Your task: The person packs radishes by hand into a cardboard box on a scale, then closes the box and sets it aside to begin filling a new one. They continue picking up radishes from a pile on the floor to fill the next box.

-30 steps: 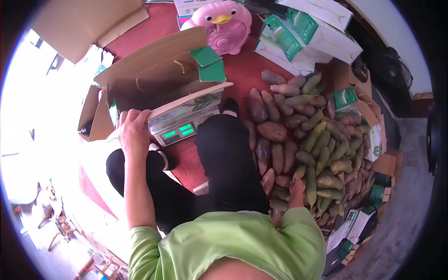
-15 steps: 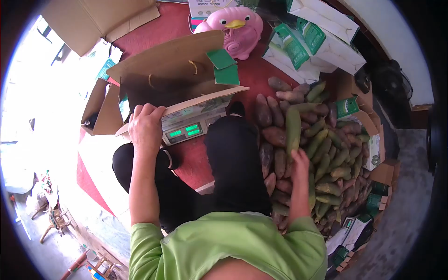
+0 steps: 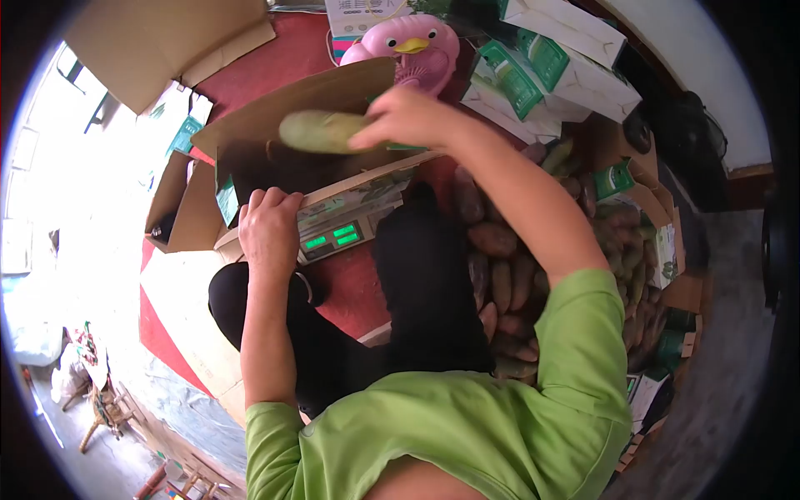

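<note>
Hovering over the open carton (image 3: 287, 104), the right hand (image 3: 408, 117) has its grip closed on a pale tuber (image 3: 321, 132); the left hand (image 3: 268, 229) clasps its rim.

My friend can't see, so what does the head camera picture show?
The person's right hand holds a long green vegetable over an open cardboard box sitting on a digital scale. Their left hand grips the box's front edge. Reddish sweet potatoes lie piled nearby.
</note>
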`<act>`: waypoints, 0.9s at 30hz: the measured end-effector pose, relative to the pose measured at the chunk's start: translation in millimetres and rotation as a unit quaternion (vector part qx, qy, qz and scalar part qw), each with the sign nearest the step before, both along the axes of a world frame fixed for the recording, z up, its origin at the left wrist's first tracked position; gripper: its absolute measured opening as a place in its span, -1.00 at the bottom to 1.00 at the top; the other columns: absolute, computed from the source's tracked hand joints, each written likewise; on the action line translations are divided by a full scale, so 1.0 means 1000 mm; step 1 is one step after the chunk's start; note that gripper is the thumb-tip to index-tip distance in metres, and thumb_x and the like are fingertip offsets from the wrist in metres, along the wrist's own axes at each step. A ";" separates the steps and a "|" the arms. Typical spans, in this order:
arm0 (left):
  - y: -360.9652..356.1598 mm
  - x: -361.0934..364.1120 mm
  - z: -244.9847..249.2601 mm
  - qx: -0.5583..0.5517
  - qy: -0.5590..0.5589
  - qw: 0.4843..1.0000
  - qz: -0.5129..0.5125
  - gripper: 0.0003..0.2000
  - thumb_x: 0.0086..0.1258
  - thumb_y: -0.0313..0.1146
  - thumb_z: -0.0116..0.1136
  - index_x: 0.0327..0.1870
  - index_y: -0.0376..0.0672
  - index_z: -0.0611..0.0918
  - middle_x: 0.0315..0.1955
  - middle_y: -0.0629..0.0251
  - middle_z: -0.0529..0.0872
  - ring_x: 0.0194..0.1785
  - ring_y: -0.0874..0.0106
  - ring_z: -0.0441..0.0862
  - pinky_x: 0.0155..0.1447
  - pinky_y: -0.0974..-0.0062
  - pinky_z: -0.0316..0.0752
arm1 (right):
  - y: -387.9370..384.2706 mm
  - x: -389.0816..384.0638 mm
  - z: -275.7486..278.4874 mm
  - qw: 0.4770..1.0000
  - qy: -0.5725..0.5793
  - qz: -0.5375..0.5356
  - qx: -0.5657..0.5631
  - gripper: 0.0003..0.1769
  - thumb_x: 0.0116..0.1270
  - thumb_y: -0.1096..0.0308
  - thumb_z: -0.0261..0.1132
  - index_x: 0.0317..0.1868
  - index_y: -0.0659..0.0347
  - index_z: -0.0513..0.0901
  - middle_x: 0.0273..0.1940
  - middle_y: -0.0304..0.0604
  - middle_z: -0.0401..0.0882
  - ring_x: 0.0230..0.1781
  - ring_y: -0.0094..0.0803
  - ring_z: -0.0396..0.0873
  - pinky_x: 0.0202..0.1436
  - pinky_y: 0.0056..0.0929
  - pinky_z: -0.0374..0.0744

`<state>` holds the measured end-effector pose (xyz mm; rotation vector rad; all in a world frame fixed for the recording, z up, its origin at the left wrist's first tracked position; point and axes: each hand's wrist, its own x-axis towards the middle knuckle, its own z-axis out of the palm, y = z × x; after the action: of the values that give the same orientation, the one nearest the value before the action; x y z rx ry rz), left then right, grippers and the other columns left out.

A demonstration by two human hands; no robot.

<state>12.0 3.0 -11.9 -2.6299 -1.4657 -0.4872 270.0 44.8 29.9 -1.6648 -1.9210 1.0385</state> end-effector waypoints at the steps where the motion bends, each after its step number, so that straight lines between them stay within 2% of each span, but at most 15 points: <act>1: 0.001 0.000 -0.001 0.010 0.007 1.000 -0.004 -0.83 0.12 -0.40 0.09 -0.32 0.03 0.71 -0.45 0.44 0.55 -0.22 0.38 0.51 -0.14 0.39 0.40 | 0.012 -0.017 -0.014 0.999 -0.039 -0.006 -0.009 -0.48 -0.11 0.02 0.44 -0.37 0.40 0.70 -0.49 0.00 0.64 -0.46 -0.30 0.59 -0.32 -0.33 0.51; 3: 0.000 0.000 -0.001 0.004 -0.009 1.000 -0.008 -0.83 0.13 -0.40 0.09 -0.32 0.03 0.71 -0.46 0.43 0.54 -0.21 0.37 0.51 -0.14 0.38 0.40 | 0.030 -0.049 -0.029 0.988 -0.149 0.021 -0.026 -0.47 -0.20 -0.03 0.44 -0.37 0.31 0.73 -0.35 0.11 0.67 -0.29 -0.07 0.65 -0.18 -0.23 0.56; 6: 0.001 0.000 -0.001 -0.004 -0.010 1.000 -0.009 -0.83 0.11 -0.42 0.12 -0.31 0.01 0.71 -0.44 0.42 0.56 -0.20 0.35 0.52 -0.12 0.37 0.42 | 0.034 -0.087 -0.036 0.969 -0.223 0.023 -0.108 -0.40 -0.19 0.01 0.49 -0.12 0.18 0.70 -0.09 -0.05 0.67 -0.07 -0.24 0.64 -0.02 -0.27 0.58; 7: 0.001 0.000 -0.003 -0.003 -0.011 1.000 -0.012 -0.83 0.10 -0.43 0.13 -0.30 0.00 0.71 -0.44 0.41 0.57 -0.20 0.34 0.52 -0.11 0.36 0.42 | 0.040 -0.099 -0.049 0.964 -0.236 0.028 -0.116 -0.42 -0.17 0.01 0.50 -0.11 0.14 0.71 -0.08 -0.09 0.67 -0.04 -0.25 0.63 0.02 -0.25 0.56; 8: 0.001 0.001 -0.001 -0.008 -0.013 1.000 -0.017 -0.81 0.11 -0.46 0.14 -0.28 -0.02 0.71 -0.44 0.39 0.57 -0.21 0.33 0.52 -0.10 0.36 0.44 | 0.045 -0.106 -0.053 0.951 -0.264 0.079 -0.137 -0.42 -0.12 0.02 0.50 -0.03 0.05 0.69 0.00 -0.15 0.64 0.08 -0.26 0.56 0.05 -0.13 0.50; 12: 0.000 0.005 0.000 -0.011 0.006 1.000 -0.010 -0.81 0.11 -0.45 0.14 -0.27 0.00 0.71 -0.42 0.40 0.58 -0.22 0.33 0.52 -0.11 0.37 0.45 | 0.046 -0.106 -0.063 0.946 -0.291 0.109 -0.093 -0.43 -0.06 0.01 0.50 -0.01 0.03 0.68 0.02 -0.17 0.62 0.14 -0.28 0.51 0.06 -0.13 0.48; 14: 0.000 0.005 -0.001 -0.011 0.012 1.000 0.008 -0.82 0.11 -0.44 0.16 -0.27 0.01 0.71 -0.40 0.42 0.59 -0.21 0.34 0.52 -0.12 0.37 0.46 | 0.043 -0.099 -0.059 0.973 -0.215 0.076 -0.041 -0.52 -0.01 0.09 0.44 -0.06 0.10 0.68 -0.10 -0.11 0.66 0.01 -0.19 0.59 0.02 -0.20 0.55; 15: 0.001 0.004 -0.001 -0.013 0.010 1.000 0.000 -0.82 0.11 -0.44 0.16 -0.27 0.01 0.71 -0.40 0.42 0.59 -0.21 0.34 0.52 -0.12 0.37 0.46 | 0.039 -0.095 -0.055 0.973 -0.215 0.069 -0.045 -0.52 -0.01 0.09 0.44 -0.06 0.10 0.68 -0.10 -0.11 0.66 0.01 -0.19 0.59 0.02 -0.20 0.55; 18: -0.001 0.005 -0.001 -0.003 0.031 0.999 0.005 -0.81 0.12 -0.43 0.17 -0.24 0.01 0.71 -0.40 0.42 0.59 -0.22 0.34 0.53 -0.14 0.36 0.47 | 0.014 -0.080 -0.039 0.990 0.015 -0.017 0.138 -0.66 0.06 0.20 0.37 -0.14 0.12 0.68 -0.25 -0.11 0.67 -0.14 -0.16 0.62 -0.07 -0.21 0.55; 19: -0.001 0.006 -0.003 -0.006 0.032 0.999 -0.004 -0.81 0.12 -0.43 0.17 -0.24 0.01 0.71 -0.40 0.42 0.59 -0.22 0.34 0.53 -0.14 0.36 0.47 | 0.000 -0.072 -0.034 0.975 0.102 -0.057 0.191 -0.72 0.09 0.25 0.34 -0.17 0.14 0.68 -0.29 -0.11 0.67 -0.19 -0.15 0.63 -0.10 -0.22 0.55; 20: -0.001 0.005 -0.004 0.004 0.031 0.999 -0.006 -0.81 0.12 -0.44 0.17 -0.24 0.00 0.71 -0.40 0.42 0.59 -0.22 0.34 0.53 -0.14 0.36 0.47 | -0.010 -0.062 -0.036 0.975 0.101 -0.065 0.188 -0.72 0.09 0.25 0.34 -0.17 0.14 0.68 -0.29 -0.11 0.67 -0.19 -0.15 0.63 -0.10 -0.22 0.55; 22: -0.001 0.006 -0.005 0.015 0.025 1.000 -0.011 -0.80 0.12 -0.46 0.18 -0.23 -0.01 0.71 -0.39 0.40 0.60 -0.23 0.34 0.54 -0.15 0.36 0.47 | -0.029 -0.044 -0.038 0.876 0.169 -0.164 0.421 -0.81 0.15 0.35 0.30 -0.22 0.20 0.67 -0.32 -0.12 0.66 -0.25 -0.21 0.64 -0.15 -0.30 0.55; 23: 0.000 0.006 -0.006 0.013 0.025 0.999 -0.018 -0.80 0.12 -0.46 0.18 -0.23 -0.01 0.71 -0.39 0.40 0.60 -0.23 0.34 0.54 -0.15 0.36 0.47 | -0.043 -0.030 -0.039 0.876 0.166 -0.171 0.420 -0.81 0.15 0.35 0.30 -0.22 0.20 0.67 -0.32 -0.12 0.66 -0.25 -0.21 0.64 -0.15 -0.30 0.55; 25: -0.001 0.004 -0.008 0.014 0.032 0.999 -0.023 -0.80 0.12 -0.47 0.19 -0.23 -0.01 0.71 -0.37 0.40 0.61 -0.22 0.34 0.54 -0.15 0.35 0.47 | -0.078 0.000 -0.048 0.864 0.182 -0.276 0.380 -0.85 0.15 0.42 0.30 -0.24 0.23 0.67 -0.34 -0.10 0.65 -0.26 -0.28 0.64 -0.17 -0.41 0.55; 27: -0.003 0.005 -0.008 0.006 0.034 0.999 -0.024 -0.79 0.13 -0.48 0.19 -0.21 -0.02 0.71 -0.35 0.41 0.62 -0.21 0.34 0.55 -0.14 0.36 0.47 | -0.104 0.030 -0.093 0.853 0.202 -0.353 0.327 -0.84 0.14 0.42 0.31 -0.25 0.24 0.67 -0.31 -0.07 0.65 -0.25 -0.37 0.63 -0.16 -0.47 0.54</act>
<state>16.6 0.3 -19.6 -2.6501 -1.3783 -0.4059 300.3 -59.6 -63.5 -1.3974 -1.0454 0.3268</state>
